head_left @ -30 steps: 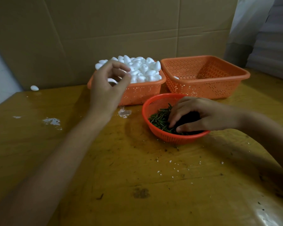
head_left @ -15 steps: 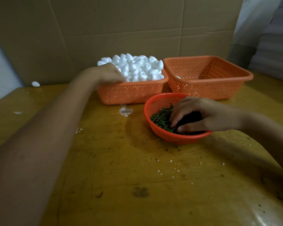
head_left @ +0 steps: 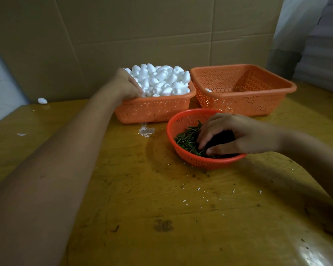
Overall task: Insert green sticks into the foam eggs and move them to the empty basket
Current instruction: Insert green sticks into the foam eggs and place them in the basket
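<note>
Two hands: both are down inside their containers, working at once.
Left hand (head_left: 126, 86): my fingers curl down into the eggs (head_left: 161, 79) at the near left corner of the egg basket (head_left: 154, 110). I cannot tell if an egg is in my grip.
Right hand (head_left: 236, 135): fingertips and thumb bend into the sticks (head_left: 186, 137) in the bowl (head_left: 173, 121). Whether one is pinched is hidden.
Egg risk: the heap stands above the rim, so pulling one out may roll its neighbours over the edge. A stray egg (head_left: 42, 100) lies far left on the table (head_left: 142, 217).
Stick risk: they lie tangled, so I may lift several, or drag the light bowl.
Foam risk: crumbs (head_left: 198, 189) dot the table, and a skewed push could crumble an egg.
Empty basket (head_left: 244, 104): right of the eggs, behind the bowl, nearly bare. My wrist must clear the bowl on the way.
</note>
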